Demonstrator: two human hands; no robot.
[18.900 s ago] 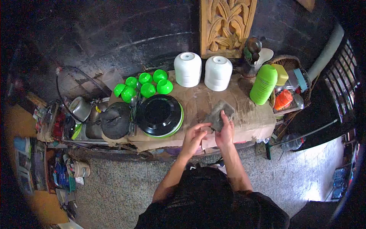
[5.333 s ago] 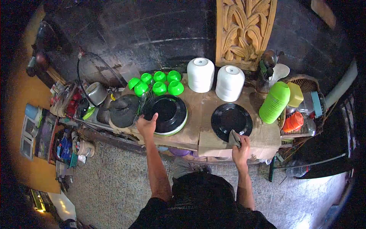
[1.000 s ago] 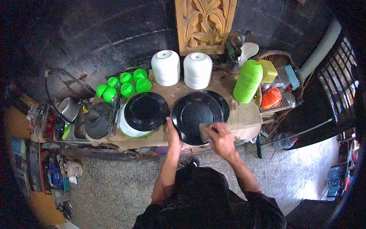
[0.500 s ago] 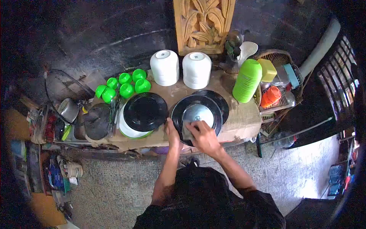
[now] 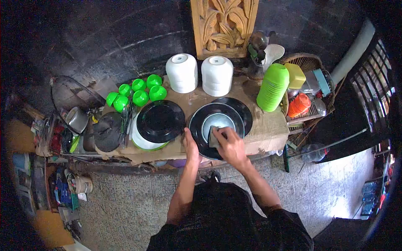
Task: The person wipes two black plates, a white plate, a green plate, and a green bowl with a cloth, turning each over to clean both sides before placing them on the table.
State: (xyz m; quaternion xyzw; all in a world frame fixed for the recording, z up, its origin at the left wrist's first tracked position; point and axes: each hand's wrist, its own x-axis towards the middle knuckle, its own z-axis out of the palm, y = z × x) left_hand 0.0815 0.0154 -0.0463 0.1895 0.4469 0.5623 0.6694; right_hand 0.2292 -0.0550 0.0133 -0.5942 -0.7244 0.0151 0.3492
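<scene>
My left hand (image 5: 191,146) grips the left edge of a black plate (image 5: 198,121) with a shiny grey round centre; its thumb shows at the rim and the fingers under it are hidden. A folded grey cloth (image 5: 214,138) is pinched in my right hand (image 5: 231,146) and pressed on the plate's centre. Partly beneath and behind this plate lies another black plate (image 5: 245,115). To the left, a stack of black plates (image 5: 160,120) rests on white plates (image 5: 137,140) with a green edge.
Behind stand two stacks of upturned white bowls (image 5: 181,74), (image 5: 217,77). Several green cups (image 5: 140,98) lie at the left. A tall green stack of bowls (image 5: 272,88) and a basket (image 5: 307,62) stand at the right. Cardboard (image 5: 268,129) covers the table.
My right hand has moved slightly right and down across the plate with the cloth. The left hand keeps its place at the rim.
</scene>
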